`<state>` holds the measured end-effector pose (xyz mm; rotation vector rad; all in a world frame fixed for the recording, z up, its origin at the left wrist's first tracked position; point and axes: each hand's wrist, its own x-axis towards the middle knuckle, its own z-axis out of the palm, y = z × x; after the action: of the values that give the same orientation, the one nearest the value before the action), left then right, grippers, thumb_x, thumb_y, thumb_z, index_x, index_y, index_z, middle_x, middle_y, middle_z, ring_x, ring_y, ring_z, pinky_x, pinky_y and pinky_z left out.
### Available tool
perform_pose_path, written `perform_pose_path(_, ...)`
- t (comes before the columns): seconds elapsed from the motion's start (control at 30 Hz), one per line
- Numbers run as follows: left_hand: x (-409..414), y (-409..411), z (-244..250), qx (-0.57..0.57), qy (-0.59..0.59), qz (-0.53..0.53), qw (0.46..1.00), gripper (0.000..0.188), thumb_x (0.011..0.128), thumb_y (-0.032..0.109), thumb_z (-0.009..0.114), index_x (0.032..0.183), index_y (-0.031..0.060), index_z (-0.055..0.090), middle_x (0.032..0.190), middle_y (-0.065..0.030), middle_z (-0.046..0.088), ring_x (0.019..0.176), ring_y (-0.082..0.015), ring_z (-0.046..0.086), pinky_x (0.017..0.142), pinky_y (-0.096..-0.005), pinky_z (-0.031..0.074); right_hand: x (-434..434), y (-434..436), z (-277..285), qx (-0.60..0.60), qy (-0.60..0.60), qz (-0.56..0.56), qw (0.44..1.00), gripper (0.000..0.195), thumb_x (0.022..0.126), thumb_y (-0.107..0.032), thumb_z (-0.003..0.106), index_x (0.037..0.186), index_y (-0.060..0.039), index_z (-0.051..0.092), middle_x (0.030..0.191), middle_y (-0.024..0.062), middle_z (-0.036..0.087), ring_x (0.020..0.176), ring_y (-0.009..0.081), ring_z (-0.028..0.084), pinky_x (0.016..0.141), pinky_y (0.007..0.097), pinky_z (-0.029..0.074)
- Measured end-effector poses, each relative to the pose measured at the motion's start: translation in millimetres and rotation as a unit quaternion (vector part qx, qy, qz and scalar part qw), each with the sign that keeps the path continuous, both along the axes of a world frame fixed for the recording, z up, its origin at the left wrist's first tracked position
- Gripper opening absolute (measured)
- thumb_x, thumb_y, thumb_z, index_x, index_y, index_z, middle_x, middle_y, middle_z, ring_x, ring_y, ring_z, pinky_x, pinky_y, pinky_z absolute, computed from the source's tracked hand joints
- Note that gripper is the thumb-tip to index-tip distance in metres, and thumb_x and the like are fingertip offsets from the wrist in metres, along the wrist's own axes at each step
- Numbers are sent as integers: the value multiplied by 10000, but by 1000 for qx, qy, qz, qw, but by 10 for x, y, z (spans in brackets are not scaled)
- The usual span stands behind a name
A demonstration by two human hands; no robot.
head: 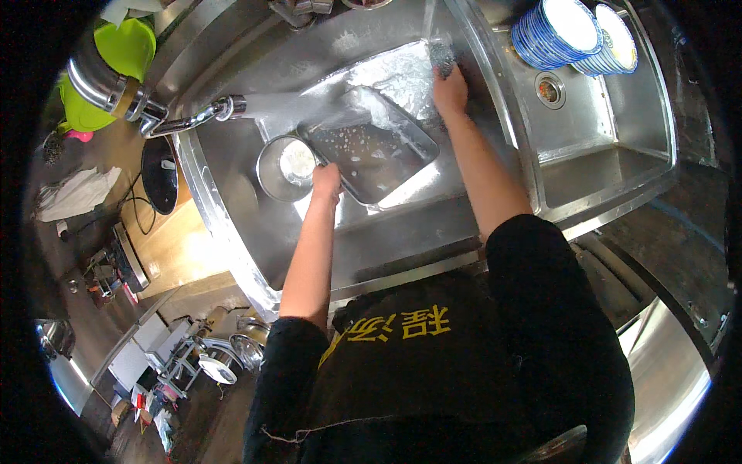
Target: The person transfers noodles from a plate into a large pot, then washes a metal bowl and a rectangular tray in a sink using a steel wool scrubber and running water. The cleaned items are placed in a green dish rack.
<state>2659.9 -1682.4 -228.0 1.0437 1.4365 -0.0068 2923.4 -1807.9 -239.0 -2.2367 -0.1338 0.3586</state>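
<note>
My left hand (328, 180) grips the rim of a round metal pot (269, 174), which is tilted in the large stainless steel sink (232, 232). Whitish liquid or foam shows inside the pot. A rectangular metal tray (371, 153), wet and dotted with suds, lies right beside it. My right hand (451, 93) holds a steel wool scourer (442, 57) near the sink's far right side. Between the tray and the scourer the sink floor is wet and shiny. Water streams from the chrome faucet (235, 108) at the left across the sink.
Stacked blue-and-white bowls (548, 37) stand in the smaller sink (579, 180) at the right, near its drain strainer (549, 90). A raised divider separates the two sinks. Green plastic containers (124, 49) and a black oval item (159, 180) are at the left.
</note>
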Motion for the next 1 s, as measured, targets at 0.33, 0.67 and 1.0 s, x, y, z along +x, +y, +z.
perform_pose_path(0.33, 96, -425, -493, 106, 42, -298, 948, 958, 680, 538, 612, 1311, -6, 140, 1273, -202, 303, 1201, -340, 247, 982, -420, 238, -705, -630, -521, -256, -30, 160, 953, 432, 757, -146, 518, 1149, 3, 416, 1079, 191, 439, 948, 353, 485, 784, 422, 431)
perform_pose_path(0.67, 113, -714, -478, -227, -36, -95, 969, 364, 879, 331, 408, 991, 6, 529, 752, -68, 568, 610, -141, 505, 577, -269, 477, -1081, -582, -811, -323, 230, 148, 906, 653, 759, -239, 512, 1286, 12, 221, 1296, 263, 233, 1155, 408, 317, 930, 430, 329)
perform_pose_path(1.0, -397, -734, 728, -116, -38, -2, 993, 257, 826, 142, 388, 997, -21, 488, 647, -99, 543, 499, -138, 481, 419, -240, 370, -1988, 165, 630, 61, 264, 443, 855, 400, 825, -337, 458, 984, 17, 554, 944, 212, 584, 898, 339, 560, 768, 393, 421)
